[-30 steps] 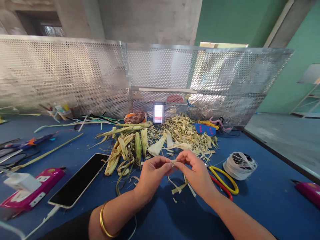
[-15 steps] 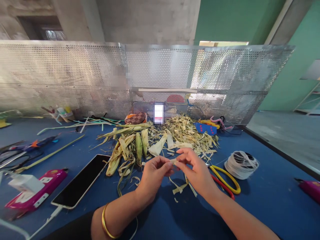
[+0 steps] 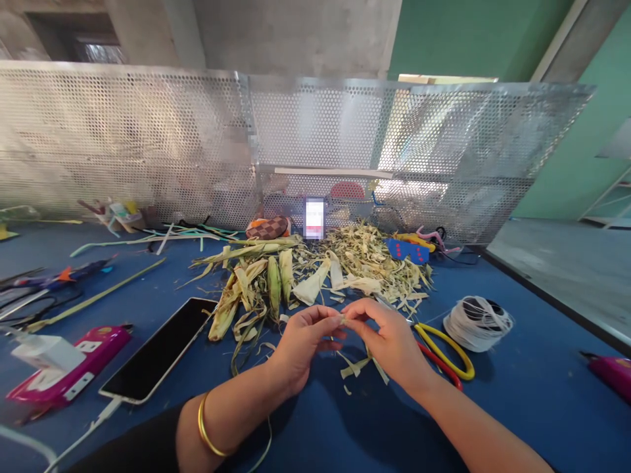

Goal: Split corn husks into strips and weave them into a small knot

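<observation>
The small piece (image 3: 342,320) between the left-hand grip (image 3: 302,345) and the right-hand grip (image 3: 387,338) is mostly covered by fingers, and its exact form is too small to tell. The right hand hides also a part of the tool with yellow and red handles (image 3: 467,376) (its whole shape, I cannot say). The right edge cuts off a purple object (image 3: 614,376). The upright device (image 3: 314,218) has a blurred screen, and behind the perforated panel (image 3: 315,118) a red shape (image 3: 348,190) is unclear.

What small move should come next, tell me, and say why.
Probably a slight twist of the pale scrap: the left hand and right hand both pinch it, close together, so they could likely turn it against each other.
</observation>
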`<state>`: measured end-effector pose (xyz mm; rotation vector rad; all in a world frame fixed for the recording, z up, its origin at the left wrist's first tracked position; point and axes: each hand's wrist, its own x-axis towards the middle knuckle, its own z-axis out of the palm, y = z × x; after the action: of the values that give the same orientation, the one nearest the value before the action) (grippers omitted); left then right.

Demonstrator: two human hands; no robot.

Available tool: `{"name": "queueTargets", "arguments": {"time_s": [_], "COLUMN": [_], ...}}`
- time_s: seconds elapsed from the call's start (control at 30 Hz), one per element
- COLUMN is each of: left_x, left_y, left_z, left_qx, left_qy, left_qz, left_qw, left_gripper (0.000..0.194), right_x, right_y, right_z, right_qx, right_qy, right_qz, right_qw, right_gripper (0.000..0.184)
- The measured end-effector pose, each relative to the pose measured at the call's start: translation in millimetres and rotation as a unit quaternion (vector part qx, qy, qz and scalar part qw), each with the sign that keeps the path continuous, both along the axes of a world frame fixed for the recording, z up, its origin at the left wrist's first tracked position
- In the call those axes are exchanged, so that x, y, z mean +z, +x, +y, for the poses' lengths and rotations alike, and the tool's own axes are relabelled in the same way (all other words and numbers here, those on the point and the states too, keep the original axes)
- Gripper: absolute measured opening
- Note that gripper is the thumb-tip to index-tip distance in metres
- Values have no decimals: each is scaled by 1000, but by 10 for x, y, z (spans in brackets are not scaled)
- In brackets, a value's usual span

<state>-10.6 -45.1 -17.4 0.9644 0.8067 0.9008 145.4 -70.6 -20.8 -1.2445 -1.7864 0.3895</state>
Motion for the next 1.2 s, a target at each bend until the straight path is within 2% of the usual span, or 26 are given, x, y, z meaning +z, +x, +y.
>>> {"name": "queueTargets", "arguments": {"time_s": [0.13, 0.33, 0.53, 0.73, 1.0, 1.2], "left_x": [-16, -35, -18, 22, 66, 91], "left_y": [4, 14, 7, 26, 2, -43], "left_z": [18, 29, 25, 6, 61, 91], "left_qx": [20, 26, 37, 19, 0, -64], "left_qy": [74, 171, 200, 124, 47, -8], "left_qz": [36, 89, 124, 89, 97, 106], "left_qw": [996, 981, 971, 988, 994, 992], "left_gripper": [21, 17, 16, 28, 33, 32], "right_x": [12, 24, 37, 41, 64, 87], "right_y": [-22, -40, -18, -4, 5, 13], "right_z": [-6, -12, 2, 0, -2, -23], "right_qx": [-18, -27, -10, -28, 15, -6], "right_qy": [-63, -80, -102, -74, -72, -13], "right_qz": [66, 131, 140, 95, 59, 3], "right_qw": [996, 988, 985, 992, 996, 1000], "right_gripper": [9, 9, 8, 4, 4, 6]}}
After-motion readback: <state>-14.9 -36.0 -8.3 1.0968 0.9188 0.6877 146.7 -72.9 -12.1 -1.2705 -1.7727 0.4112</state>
